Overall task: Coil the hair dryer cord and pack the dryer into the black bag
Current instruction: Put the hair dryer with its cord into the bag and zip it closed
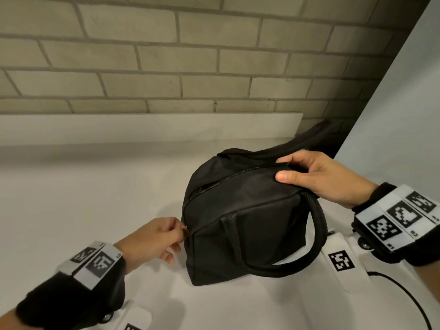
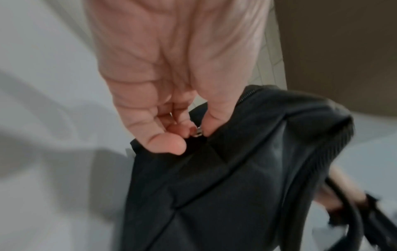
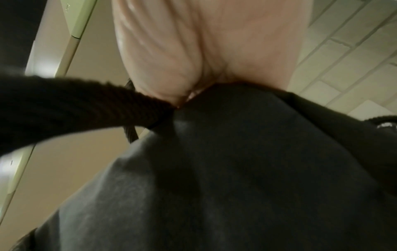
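**Zipper pulled at one end, bag braced at the other**

At the left, the left hand (image 1: 154, 236) had its thumb and fingertips drawn together, pinching the small metal zipper pull (image 2: 197, 132) at the lower left end of the black bag (image 1: 240, 225); the remaining fingers were loosely curled beneath. The pull sat at the bottom of the zipper track (image 1: 221, 181), which ran up over the bag's top and looked shut along what showed, so the zipping was probably at or near its end stop.

The bag stood near the middle of the white tabletop (image 1: 83, 186), bulging as if filled. The hair dryer itself was not visible; judging by the task, it was likely inside.

At the right, the right hand (image 1: 319, 177) gripped the bag's upper right end, thumb on the near face and fingers over the top, apparently to hold the fabric taut against the pull. One carry handle (image 1: 316, 239) drooped toward the tabletop's near edge.
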